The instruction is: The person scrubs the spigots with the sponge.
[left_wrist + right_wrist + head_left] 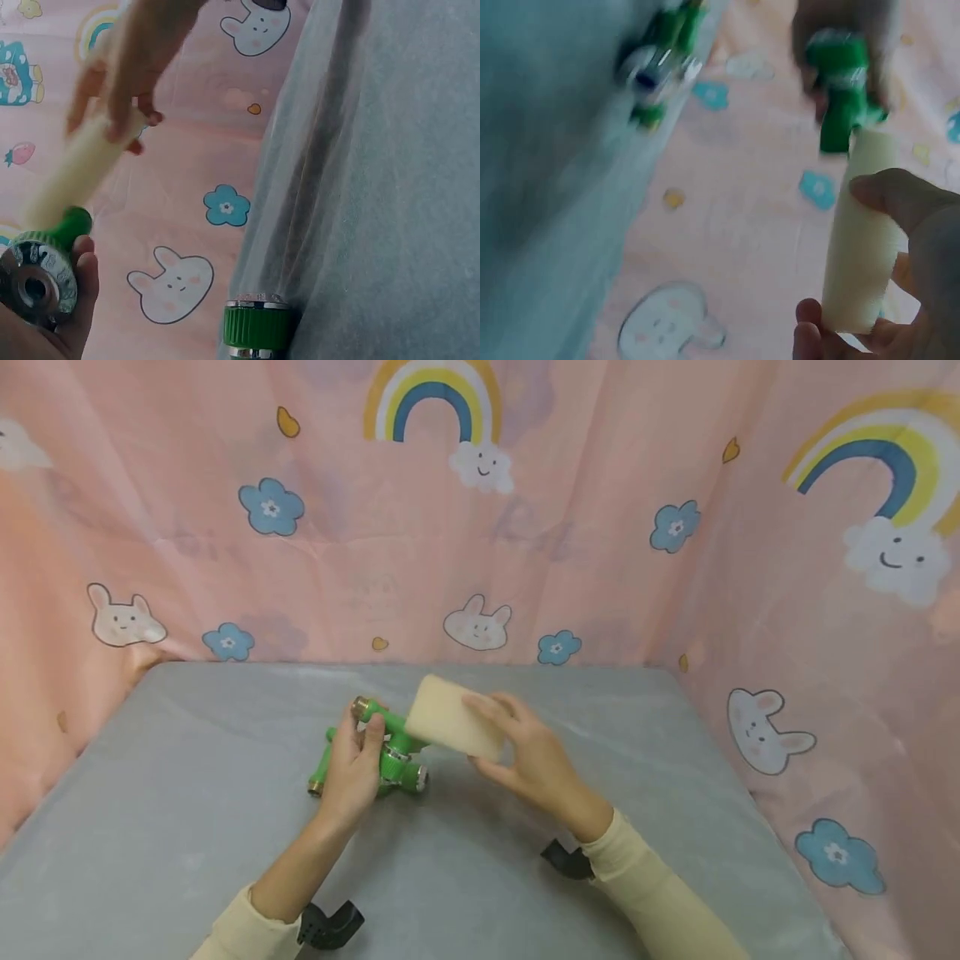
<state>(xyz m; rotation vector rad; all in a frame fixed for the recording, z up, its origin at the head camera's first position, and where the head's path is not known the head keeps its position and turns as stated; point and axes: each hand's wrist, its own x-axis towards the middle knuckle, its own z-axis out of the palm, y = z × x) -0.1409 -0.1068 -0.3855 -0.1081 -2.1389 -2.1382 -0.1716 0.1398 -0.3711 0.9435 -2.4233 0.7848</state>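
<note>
My left hand (356, 768) grips a green fitting (386, 718) with a threaded metal end; a round chrome face (41, 281) shows on it in the left wrist view. My right hand (536, 756) holds a cream sponge block (450, 714), thumb on one side and fingers on the other. The sponge's near end is at the held fitting; whether it presses on it is hard to tell. Below the left hand, another green fitting (414, 778) with chrome and brass-coloured ends lies on the table, partly hidden in the head view.
A grey cloth covers the table (187, 827). Pink printed curtains (337, 577) stand behind it and at both sides. Black mounts (330, 925) sit at both wrists, close above the tabletop.
</note>
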